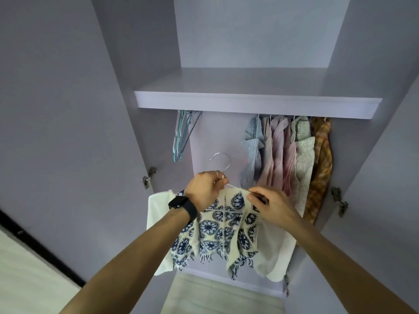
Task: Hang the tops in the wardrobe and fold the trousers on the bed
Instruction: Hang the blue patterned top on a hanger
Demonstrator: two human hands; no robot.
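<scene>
Patterned top (pixel 222 225) being seated on a hanger (pixel 221 160) at the open wardrobe (pixel 217 132); not hung yet.
Left hand (pixel 206 189) curls round the hanger neck. Right hand (pixel 269 205) pinches the top's shoulder just beside it, cloth draping below both. Next, likely: lift the hook under the shelf (pixel 256 100), into the gap between spare hangers (pixel 183 134) and hung shirts (pixel 283 150).

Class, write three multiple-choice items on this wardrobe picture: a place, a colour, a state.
1. The empty hangers hang under the shelf at: A) the left end B) the right end C) the middle.
2. The pattern on the held top is: A) red B) blue C) green.
3. The held hanger is: A) hooked on the rail B) off the rail, in hand C) lying on the shelf.
Answers: 1 A, they hang left of the hung tops. 2 B, blue motifs on cream. 3 B, the left hand grips it below the shelf.
</scene>
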